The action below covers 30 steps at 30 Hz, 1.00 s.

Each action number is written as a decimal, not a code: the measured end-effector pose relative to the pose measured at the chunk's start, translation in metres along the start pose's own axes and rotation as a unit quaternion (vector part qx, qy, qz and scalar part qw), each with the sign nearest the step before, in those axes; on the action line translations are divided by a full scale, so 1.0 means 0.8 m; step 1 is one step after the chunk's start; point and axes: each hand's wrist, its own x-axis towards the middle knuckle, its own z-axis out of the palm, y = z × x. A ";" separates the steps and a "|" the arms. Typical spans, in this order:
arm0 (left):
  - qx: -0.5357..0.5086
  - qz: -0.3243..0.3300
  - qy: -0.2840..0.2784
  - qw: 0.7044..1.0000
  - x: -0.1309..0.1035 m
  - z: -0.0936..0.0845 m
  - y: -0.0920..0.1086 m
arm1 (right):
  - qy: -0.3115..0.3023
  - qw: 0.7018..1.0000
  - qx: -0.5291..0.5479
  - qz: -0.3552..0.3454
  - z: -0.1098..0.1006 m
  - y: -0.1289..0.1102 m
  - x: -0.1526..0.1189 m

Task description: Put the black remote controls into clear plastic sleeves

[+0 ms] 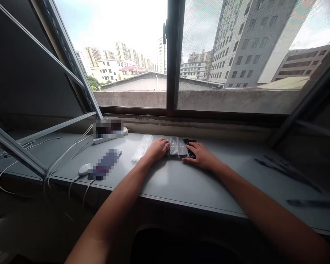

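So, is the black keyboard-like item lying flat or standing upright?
Lying flat: the black keyboard-like item sits low on the table, with the right hand resting on it.

I'm seeing a left arm (123,190) at lower left of centre and a right arm (253,196) at lower right, both showing bare. Each is broadening toward the frame's bottom and tapering smoothly to a slimmer wrist. Near the centre, the left hand (156,149) and right hand (200,155) are showing bare too.
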 end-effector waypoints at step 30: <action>-0.004 0.003 0.002 1.000 0.001 0.003 -0.006 | -0.010 1.000 -0.003 0.009 -0.003 -0.004 0.000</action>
